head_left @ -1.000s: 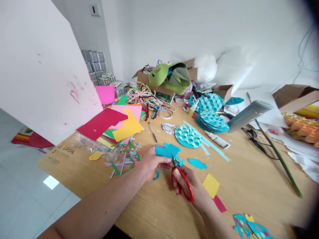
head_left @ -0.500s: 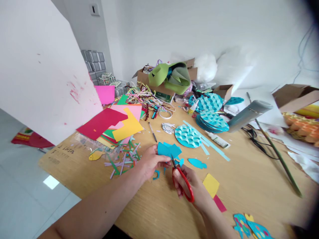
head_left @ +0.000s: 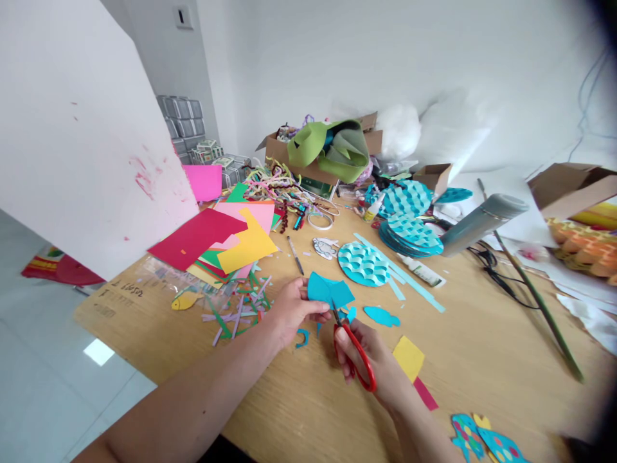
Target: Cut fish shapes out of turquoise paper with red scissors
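Looking down from the head camera, the left hand [head_left: 289, 312] sits just below the middle of the frame, thumb and fingers pinched shut on the near edge of a turquoise paper piece [head_left: 330, 290], which it holds just above the wooden table [head_left: 482, 360]. Right of it and slightly lower, the right hand [head_left: 373, 363] is curled closed through the loops of red-handled scissors [head_left: 357, 357]. The dark blades point up the frame and meet the lower edge of the turquoise piece; how far the blades are parted is too small to tell.

A turquoise cut-out shape [head_left: 380, 316] lies flat just right of the blades, and a yellow paper square [head_left: 408, 357] lies beside the right wrist. Above the hands, near the centre, rests a scaled turquoise paper disc [head_left: 362, 263], with a stack of similar discs [head_left: 414, 235] further up and right. Thin paper scraps [head_left: 238, 308] are strewn to the left of the left hand, and above them is a fan of coloured paper sheets [head_left: 216, 241]. A large white board [head_left: 81, 141] fills the upper left of the frame.
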`<action>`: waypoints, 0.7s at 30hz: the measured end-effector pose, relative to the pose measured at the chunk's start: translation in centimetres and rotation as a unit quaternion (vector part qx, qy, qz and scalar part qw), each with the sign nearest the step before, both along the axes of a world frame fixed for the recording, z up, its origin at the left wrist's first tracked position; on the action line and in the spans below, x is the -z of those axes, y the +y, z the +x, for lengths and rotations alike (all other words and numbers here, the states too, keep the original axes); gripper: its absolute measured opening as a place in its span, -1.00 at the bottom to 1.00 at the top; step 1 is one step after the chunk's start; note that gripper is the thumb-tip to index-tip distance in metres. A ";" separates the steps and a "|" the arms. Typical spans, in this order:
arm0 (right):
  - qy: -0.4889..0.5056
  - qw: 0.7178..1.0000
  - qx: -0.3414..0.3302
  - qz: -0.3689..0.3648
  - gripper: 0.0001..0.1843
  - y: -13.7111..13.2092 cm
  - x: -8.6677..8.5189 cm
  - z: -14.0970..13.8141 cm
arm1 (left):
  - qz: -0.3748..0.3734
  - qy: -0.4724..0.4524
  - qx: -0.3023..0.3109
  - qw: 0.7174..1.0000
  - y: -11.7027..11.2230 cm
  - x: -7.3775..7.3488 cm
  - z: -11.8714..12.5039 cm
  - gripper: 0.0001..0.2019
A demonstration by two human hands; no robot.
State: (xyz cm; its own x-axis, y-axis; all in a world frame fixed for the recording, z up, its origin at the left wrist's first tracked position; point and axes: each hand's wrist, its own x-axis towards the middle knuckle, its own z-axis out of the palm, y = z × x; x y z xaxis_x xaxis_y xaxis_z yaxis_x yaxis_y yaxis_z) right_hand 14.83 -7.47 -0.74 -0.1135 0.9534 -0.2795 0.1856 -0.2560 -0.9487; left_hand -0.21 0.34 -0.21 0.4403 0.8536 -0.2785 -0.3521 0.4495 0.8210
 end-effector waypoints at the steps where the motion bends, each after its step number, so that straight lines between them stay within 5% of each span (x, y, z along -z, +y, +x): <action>1: 0.001 1.000 0.001 -0.002 -0.47 0.0 0.0 0.0 | 0.004 0.007 -0.001 1.000 0.0 -0.1 0.0 -0.57; 21: 0.009 1.000 0.000 -0.007 -0.47 -0.1 -0.1 0.1 | 0.005 0.005 0.020 1.000 0.2 0.1 -0.3 -0.56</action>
